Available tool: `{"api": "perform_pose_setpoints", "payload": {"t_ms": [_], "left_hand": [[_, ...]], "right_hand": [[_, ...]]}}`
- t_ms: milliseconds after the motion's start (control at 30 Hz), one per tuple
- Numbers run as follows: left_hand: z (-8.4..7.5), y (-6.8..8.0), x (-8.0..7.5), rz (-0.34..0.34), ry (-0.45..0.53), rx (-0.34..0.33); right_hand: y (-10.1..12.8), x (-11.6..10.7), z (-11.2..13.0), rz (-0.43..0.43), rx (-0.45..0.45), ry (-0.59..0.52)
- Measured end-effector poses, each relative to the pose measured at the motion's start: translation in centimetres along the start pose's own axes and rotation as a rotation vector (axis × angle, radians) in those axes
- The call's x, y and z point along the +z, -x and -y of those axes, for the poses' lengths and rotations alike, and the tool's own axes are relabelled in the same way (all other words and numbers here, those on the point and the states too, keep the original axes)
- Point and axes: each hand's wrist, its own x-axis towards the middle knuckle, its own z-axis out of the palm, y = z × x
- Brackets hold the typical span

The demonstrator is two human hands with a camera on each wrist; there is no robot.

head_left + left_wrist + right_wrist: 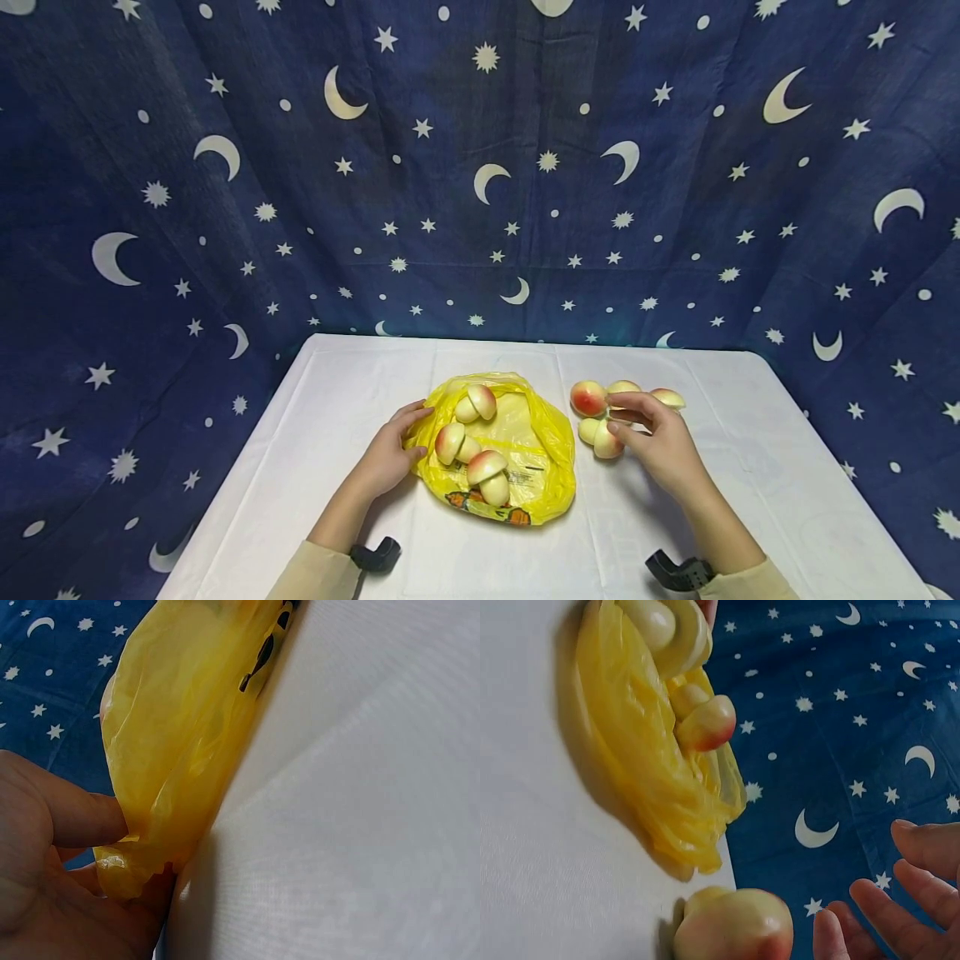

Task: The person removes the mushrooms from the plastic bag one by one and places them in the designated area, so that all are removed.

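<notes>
A yellow plastic bag (557, 475) lies spread on the table with its mouth facing up. Three toy mushrooms with red-tinged caps rest on it: one at the back (486, 400), one at the left (448, 442) and one in front (487, 468). My left hand (386, 454) pinches the bag's left edge, plastic bunched between thumb and fingers (79, 821). To the right of the bag lie several more mushrooms, the nearest one (607, 442) close under my right fingertips. My right hand (663, 446) hovers there with loosely bent, spread fingers and holds nothing; it partly hides the mushrooms behind.
A white-covered table (795, 500) carries everything. Behind it and at both sides hangs a dark blue cloth (525, 208) with moons and stars. Black wrist straps (678, 573) sit at both sleeves.
</notes>
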Motion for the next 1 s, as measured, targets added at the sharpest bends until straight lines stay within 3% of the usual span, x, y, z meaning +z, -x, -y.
{"api": "perform_pose_setpoints", "payload": {"t_ms": [567,1000], "left_hand": [[0.1,0.0,0.1,0.002,-0.008,0.011],[0.1,0.0,0.0,-0.001,-0.009,0.005]], "right_hand": [[-0.3,2.2,0.9,0.076,0.031,-0.106],[-0.1,5.1,1.2,0.141,0.04,-0.16]]}}
